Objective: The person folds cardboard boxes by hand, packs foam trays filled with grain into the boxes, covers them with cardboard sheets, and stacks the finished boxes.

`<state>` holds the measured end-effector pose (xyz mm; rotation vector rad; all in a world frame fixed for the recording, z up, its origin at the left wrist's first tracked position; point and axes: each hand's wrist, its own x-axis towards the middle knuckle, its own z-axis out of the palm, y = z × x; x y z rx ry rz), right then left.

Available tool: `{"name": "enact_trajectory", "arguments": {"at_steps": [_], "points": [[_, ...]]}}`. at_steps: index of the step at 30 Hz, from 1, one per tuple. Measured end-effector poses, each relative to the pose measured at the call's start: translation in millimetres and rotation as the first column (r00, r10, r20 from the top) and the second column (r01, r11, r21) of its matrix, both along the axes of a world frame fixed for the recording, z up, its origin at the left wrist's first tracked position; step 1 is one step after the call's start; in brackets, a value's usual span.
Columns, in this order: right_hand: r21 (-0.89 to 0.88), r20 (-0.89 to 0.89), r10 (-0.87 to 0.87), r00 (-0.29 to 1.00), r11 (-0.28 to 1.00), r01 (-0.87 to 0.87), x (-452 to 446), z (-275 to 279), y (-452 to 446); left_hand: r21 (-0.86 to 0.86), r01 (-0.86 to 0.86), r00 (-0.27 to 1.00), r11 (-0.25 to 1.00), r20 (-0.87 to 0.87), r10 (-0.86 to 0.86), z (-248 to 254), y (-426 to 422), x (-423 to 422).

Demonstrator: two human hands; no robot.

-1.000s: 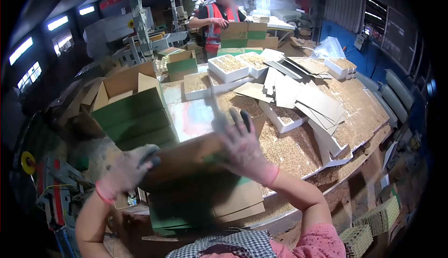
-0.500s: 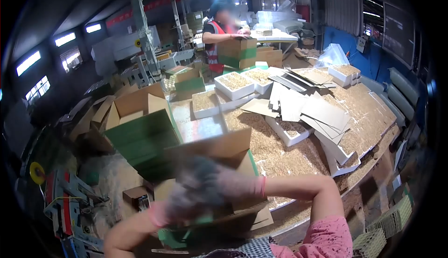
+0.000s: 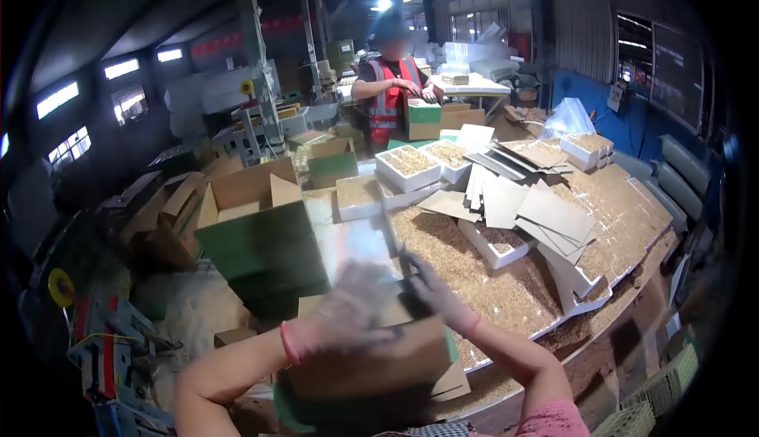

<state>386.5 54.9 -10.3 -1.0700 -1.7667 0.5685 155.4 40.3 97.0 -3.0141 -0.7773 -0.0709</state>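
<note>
- Cardboard box [image 3: 364,367] at your granule-strewn table [image 3: 360,243], dim workshop [image 3: 581,50].
- Long axis crossways, flapped side up.
- Your left hand's [image 3: 346,310] fingers spread; right hand's [image 3: 439,293], cannot tell.

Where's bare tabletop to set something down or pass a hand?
Best patch: white tabletop, between the open green carton on the left and loose tan filler on the right, with a white foam tray beyond. The left hand crowds its near end. Right side's cluttered: filler, more trays, scattered cardboard sheets.
</note>
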Motion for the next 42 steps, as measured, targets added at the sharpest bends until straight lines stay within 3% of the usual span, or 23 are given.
{"name": "enact_trajectory", "arguments": {"at_steps": [1,3,4,7,9,11,12,13,15,16,17,19,22,23,24,25,27,28,34,36,37,39,42], "points": [[-0.161,-0.268,-0.05,0.962,0.987,0.006,-1.6,0.3,-15.1,0.196,-0.134,0.983,0.971,0.153,0.105,-35.4,17.9,-23.5],[-0.351,-0.289,-0.131,0.948,0.936,0.023,-0.8,-11.9,-62.6,0.074,-0.236,0.953,0.969,0.21,0.216,-67.5,27.0,-66.5],[-0.542,-0.554,-0.088,0.828,0.793,-0.278,5.8,-77.3,-77.8,0.085,-0.237,0.954,0.968,0.208,0.215,-60.2,33.4,-88.9],[-0.557,-0.408,0.08,0.91,0.767,-0.317,-15.6,-34.6,-115.0,0.092,-0.142,0.922,0.986,0.374,0.098,-66.5,20.9,-121.2],[-0.69,-0.347,0.211,0.914,0.603,-0.401,-13.3,1.1,-86.3,0.422,-0.277,0.803,0.863,0.595,-0.033,-95.5,2.3,-127.3],[-0.098,-0.611,0.311,0.728,0.883,-0.459,-34.2,117.0,-92.4,-0.276,-0.118,0.563,0.954,0.773,0.293,-164.4,6.6,-149.5],[-0.145,-0.07,0.315,0.946,0.936,-0.322,-44.0,152.6,-88.9,-0.534,-0.002,0.39,0.845,0.778,0.493,-198.6,8.8,-160.4],[-0.108,0.5,0.211,0.84,0.978,-0.181,-58.4,170.1,-85.7,-0.602,-0.093,0.403,0.793,0.705,0.583,-212.1,0.1,-159.0],[-0.398,0.699,0.437,0.566,0.895,-0.2,-120.0,143.1,-70.7,-0.523,-0.398,0.576,0.754,0.497,0.649,-200.5,-23.0,-163.1],[-0.08,0.671,0.385,0.634,0.887,-0.454,-139.9,108.5,-78.9,-0.545,-0.438,0.574,0.715,0.442,0.689,-186.9,-24.9,-164.3],[-0.024,0.533,0.46,0.709,0.847,-0.532,-172.0,36.3,-78.9,-0.679,-0.361,0.409,0.639,0.501,0.763,-169.4,-24.3,-161.1],[0.199,0.768,0.151,0.623,0.867,-0.456,-205.6,-9.9,-116.2,-0.87,-0.128,0.143,0.477,0.459,0.877,-142.7,-32.5,-156.3],[0.137,0.36,0.376,0.854,0.884,-0.447,-119.3,64.1,-128.9,-0.901,0.271,-0.03,0.338,0.343,0.939,-145.3,-34.9,-197.4],[0.538,-0.002,0.131,0.991,0.836,-0.109,-78.4,40.0,-125.2,-0.869,0.331,-0.035,0.368,0.378,0.925,-134.7,-38.2,-191.8],[0.542,-0.131,-0.187,0.974,0.809,0.228,-27.9,25.9,-133.4,-0.832,0.392,-0.04,0.393,0.411,0.911,-123.9,-41.7,-186.3],[0.407,-0.217,-0.55,0.807,0.7,0.587,17.0,-0.8,-144.9,-0.797,0.37,0.041,0.478,0.528,0.848,-74.6,-57.7,-151.1],[-0.107,-0.33,-0.845,0.42,0.475,0.873,71.8,-84.4,-162.5,-0.809,0.311,0.078,0.5,0.545,0.835,-113.8,-46.2,-184.2],[-0.372,-0.504,-0.824,0.259,0.478,0.796,85.9,-140.6,-168.8,-0.84,0.222,0.087,0.495,0.522,0.848,-162.5,-33.4,-220.4],[-0.627,-0.394,-0.906,0.154,0.387,0.676,35.9,-239.5,-136.5,-0.764,-0.219,0.232,0.607,0.563,0.793,-181.9,-18.3,-240.3],[-0.658,-0.528,-0.847,0.065,0.456,0.599,35.4,-236.3,-133.1,-0.948,-0.14,0.022,0.287,0.287,0.958,-229.3,-2.3,-312.4],[-0.666,-0.586,-0.81,0.011,0.49,0.562,34.9,-233.5,-131.4,-0.947,-0.136,0.022,0.289,0.289,0.957,-220.6,-4.1,-303.7],[-0.652,-0.263,-0.961,0.081,0.239,0.72,35.5,-229.8,-129.0,-0.777,-0.394,0.273,0.49,0.41,0.87,-171.9,-21.1,-248.2],[-0.581,-0.404,-0.911,0.088,0.329,0.745,37.8,-234.4,-131.8,-0.531,-0.427,0.472,0.732,0.559,0.681,-141.5,-35.2,-198.4]]}}
